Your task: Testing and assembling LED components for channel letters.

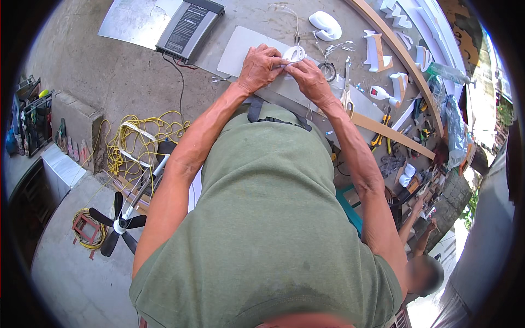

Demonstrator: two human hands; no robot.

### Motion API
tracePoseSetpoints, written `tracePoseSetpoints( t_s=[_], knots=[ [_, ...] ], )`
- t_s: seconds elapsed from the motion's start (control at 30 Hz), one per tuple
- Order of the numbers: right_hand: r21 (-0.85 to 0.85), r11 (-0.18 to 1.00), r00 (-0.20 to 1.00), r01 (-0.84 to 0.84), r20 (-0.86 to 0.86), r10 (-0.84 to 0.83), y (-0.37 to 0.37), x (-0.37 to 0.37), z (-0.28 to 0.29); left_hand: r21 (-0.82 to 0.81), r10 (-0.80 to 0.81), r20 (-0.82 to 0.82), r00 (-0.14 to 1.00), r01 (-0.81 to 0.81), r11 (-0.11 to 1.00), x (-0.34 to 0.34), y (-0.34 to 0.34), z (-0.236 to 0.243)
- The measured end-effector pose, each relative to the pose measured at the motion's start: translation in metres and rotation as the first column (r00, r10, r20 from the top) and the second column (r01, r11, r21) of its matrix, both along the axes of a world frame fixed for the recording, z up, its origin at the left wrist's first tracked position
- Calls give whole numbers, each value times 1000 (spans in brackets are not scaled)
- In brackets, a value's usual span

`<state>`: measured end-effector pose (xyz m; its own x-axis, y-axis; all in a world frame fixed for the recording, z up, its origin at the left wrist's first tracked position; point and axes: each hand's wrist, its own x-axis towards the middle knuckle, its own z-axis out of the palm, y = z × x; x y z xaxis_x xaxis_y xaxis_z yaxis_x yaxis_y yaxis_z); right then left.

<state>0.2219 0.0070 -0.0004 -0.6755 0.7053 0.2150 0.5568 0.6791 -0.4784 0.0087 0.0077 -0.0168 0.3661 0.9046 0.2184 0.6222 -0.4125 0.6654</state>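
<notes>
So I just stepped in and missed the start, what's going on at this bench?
A person in a green shirt leans over a grey workbench. Both hands, left hand and right hand, pinch a small white moulded piece with thin wires on a pale sheet. Scissors lie just right of them, a dark power unit up left, more white shaped pieces at right.

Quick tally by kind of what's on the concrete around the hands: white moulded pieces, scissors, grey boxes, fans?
White moulded pieces: 7, one held by left hand and right hand, the rest loose, e.g. and
Scissors: 1
Grey box with cables: 1
Fan, black blades: 1
Total: 10; small clutter at the right is too tangled to count.
</notes>
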Motion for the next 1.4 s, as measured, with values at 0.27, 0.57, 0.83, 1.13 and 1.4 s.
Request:
tracePoseSetpoints(
  t_s=[0.27,0.57,0.83,1.13,1.4],
  knots=[
    [-43,997,997,-60,48,62,10,3,0,-17,27,6,1000,-27,999,1,0,0],
    [-119,983,990,141,17,-140,4,-4,4,-66,65,61,996,-61,996,4,0,2],
    [-308,893,934,328,-38,-356,-2,-10,0,-76,65,57,996,-60,995,4,1,2],
    [-287,874,886,393,-138,-443,-11,-10,1,-123,51,33,998,-47,991,4,5,4],
    [-345,799,810,492,-153,-566,-38,5,11,-274,183,258,949,-110,955,0,6,8]
  ],
)
